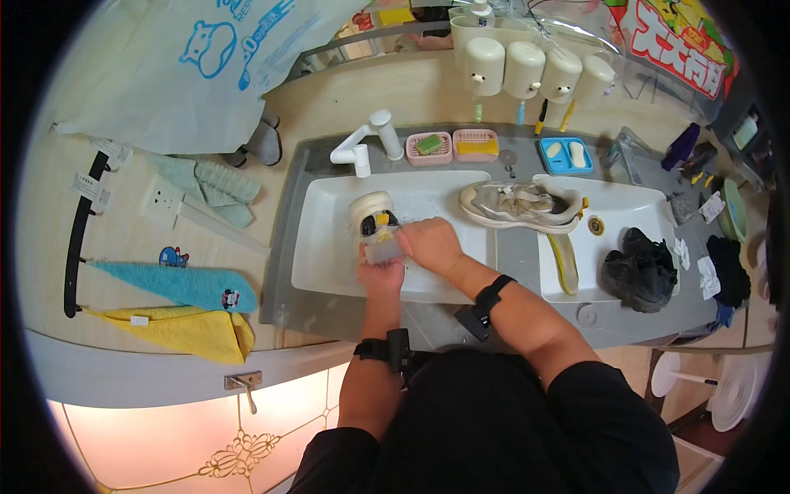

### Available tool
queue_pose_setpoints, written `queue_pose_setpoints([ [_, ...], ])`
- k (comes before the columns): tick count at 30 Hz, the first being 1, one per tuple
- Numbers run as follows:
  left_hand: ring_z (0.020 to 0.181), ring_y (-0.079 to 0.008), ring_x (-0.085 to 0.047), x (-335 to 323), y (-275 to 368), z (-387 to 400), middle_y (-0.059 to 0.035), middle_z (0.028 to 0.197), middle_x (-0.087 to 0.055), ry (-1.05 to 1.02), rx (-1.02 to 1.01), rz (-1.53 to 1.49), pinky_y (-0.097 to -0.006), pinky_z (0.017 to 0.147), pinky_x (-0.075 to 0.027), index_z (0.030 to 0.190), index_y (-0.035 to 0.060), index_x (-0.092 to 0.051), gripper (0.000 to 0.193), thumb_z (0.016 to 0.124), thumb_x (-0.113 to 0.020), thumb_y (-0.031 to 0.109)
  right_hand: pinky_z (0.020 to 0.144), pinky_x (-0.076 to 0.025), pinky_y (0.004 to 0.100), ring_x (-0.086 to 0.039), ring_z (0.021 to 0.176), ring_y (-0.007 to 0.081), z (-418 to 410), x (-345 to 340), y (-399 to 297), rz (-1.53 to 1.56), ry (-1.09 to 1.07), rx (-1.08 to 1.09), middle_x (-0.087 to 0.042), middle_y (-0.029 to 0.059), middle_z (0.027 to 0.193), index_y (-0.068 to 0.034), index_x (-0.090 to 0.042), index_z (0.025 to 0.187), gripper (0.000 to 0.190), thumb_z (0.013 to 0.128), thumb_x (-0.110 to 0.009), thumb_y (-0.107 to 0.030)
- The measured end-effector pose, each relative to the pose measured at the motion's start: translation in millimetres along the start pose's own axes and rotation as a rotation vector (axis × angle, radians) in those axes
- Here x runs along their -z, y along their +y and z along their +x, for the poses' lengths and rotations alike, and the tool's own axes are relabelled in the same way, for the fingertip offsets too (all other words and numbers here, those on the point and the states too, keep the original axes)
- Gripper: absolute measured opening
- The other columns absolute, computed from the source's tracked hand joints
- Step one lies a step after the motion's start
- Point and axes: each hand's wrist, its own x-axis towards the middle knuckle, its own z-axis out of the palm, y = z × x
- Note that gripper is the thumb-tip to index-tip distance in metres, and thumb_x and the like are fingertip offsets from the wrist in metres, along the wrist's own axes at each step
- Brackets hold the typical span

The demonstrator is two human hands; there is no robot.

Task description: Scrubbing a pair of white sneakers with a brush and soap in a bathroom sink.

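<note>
A white shoe (371,207) with black and yellow parts lies in the left sink basin (321,265). My left hand (381,276) grips its near end from below. My right hand (430,245) is a fist at the shoe's right side, its fingertips hidden. A pale, blurred, translucent block (383,251), perhaps a brush, lies across the shoe between my hands and seems held by the right. Another sneaker (518,205), dirty white and grey, rests on its side across the divider between the basins. Below its heel a yellow-edged insole (564,262) leans in the right basin (617,207).
Black shoes (640,270) sit at the right basin's near corner. A white faucet (376,139) stands behind the left basin, beside pink soap dishes (429,159) and a blue soap dish (565,168). Another faucet (624,154) rises behind the right basin. Towels (179,284) hang at left.
</note>
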Motion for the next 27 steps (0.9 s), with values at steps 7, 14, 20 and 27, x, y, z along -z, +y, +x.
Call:
queue_pose_setpoints([
  [7, 0.120, -0.0306, -0.056, -12.0, 2.0, -12.9, -0.0116, 0.132, -0.058, -0.033, -0.029, 0.132, -0.0492, 0.105, -0.043, 0.128, 0.0042, -0.052, 0.038, 0.103, -0.041, 0.031, 0.059, -0.048, 0.0450, -0.063, 0.060, 0.0309, -7.2, 5.2, 29.3, -0.020, 0.016, -0.017, -0.064, 0.0099, 0.064, -0.011, -0.061, 0.069, 0.030, 0.092, -0.056, -0.030],
  [14, 0.115, -0.0319, -0.060, -8.5, -8.7, -10.3, -0.0151, 0.128, -0.059, -0.060, -0.048, 0.030, -0.0472, 0.098, -0.050, 0.126, 0.0047, -0.053, 0.035, 0.102, -0.042, 0.027, 0.060, -0.048, 0.0458, -0.063, 0.060, 0.0321, 2.4, 1.6, -7.3, 0.065, 0.039, -0.002, -0.064, 0.0112, 0.064, -0.010, -0.061, 0.070, 0.030, 0.091, -0.057, -0.030],
  [20, 0.121, -0.0327, -0.056, -4.3, 7.7, -5.8, -0.0145, 0.130, -0.059, -0.020, -0.042, 0.100, -0.0502, 0.106, -0.043, 0.127, 0.0026, -0.052, 0.037, 0.104, -0.038, 0.028, 0.060, -0.048, 0.0457, -0.063, 0.060, 0.0318, -0.7, 1.4, 18.7, 0.028, 0.043, 0.009, -0.065, 0.0110, 0.065, -0.010, -0.062, 0.070, 0.030, 0.091, -0.057, -0.031],
  [27, 0.122, -0.0326, -0.056, -11.1, 2.1, -12.2, -0.0145, 0.130, -0.059, -0.013, -0.031, 0.016, -0.0511, 0.106, -0.043, 0.126, 0.0018, -0.053, 0.036, 0.103, -0.041, 0.027, 0.061, -0.048, 0.0461, -0.063, 0.061, 0.0319, -0.9, 12.0, 17.3, 0.014, 0.022, -0.004, -0.065, 0.0109, 0.065, -0.009, -0.062, 0.071, 0.031, 0.092, -0.056, -0.031],
])
